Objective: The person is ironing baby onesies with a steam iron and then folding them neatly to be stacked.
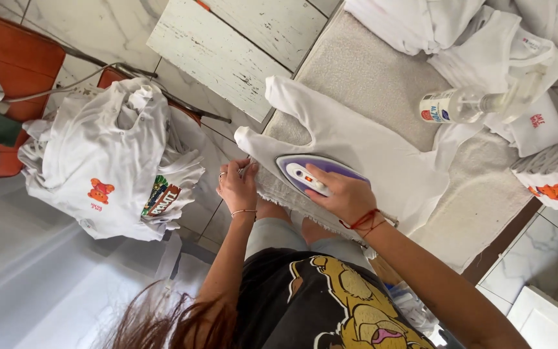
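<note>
Head view, centre of frame: the right hand [342, 194], fingers wrapped round the handle, grips a purple-and-white electric iron [311, 173] whose soleplate rests on a small white cotton garment [363, 145]. The garment lies flat on a beige towelling pad [382, 77] that runs from the upper middle to the lower right of the frame. The left hand [237, 187], fingers curled, pinches the garment's hem at the pad's frayed near edge, just left of the iron. Bare towelling lies open above the garment and to its lower right. A clear plastic spray bottle [466, 103] lies on its side at the upper right, near the garment's far sleeve. Folded white clothes [485, 26] crowd the pad's top right corner. At the left of the frame, well apart from the pad, a heap of white printed shirts [108, 161] covers an orange-seated chair [14, 55]
</note>
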